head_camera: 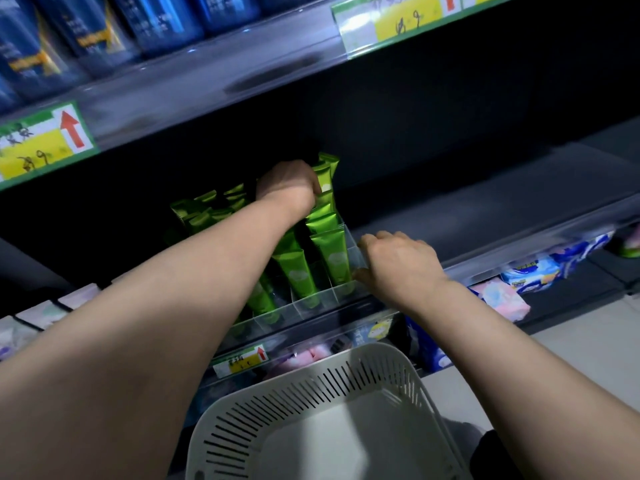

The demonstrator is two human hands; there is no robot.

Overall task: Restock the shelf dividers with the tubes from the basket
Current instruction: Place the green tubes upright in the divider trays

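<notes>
Head view shows the green tubes (329, 252) standing crimped ends up in rows inside the clear shelf dividers (311, 308) on the shelf (485, 209), each lane keeping its row upright and facing the aisle. The white basket (277, 410) just below shows no tubes in its visible part, so the restocking looks close to finished. The left hand (287, 183) reaches to the back of the right-hand lane, its fingers (317, 188) curled round a tube's top, probably to seat it. The right hand (398, 261) braces that lane, its fingers (363, 242) clenched on the outer clear wall.
</notes>
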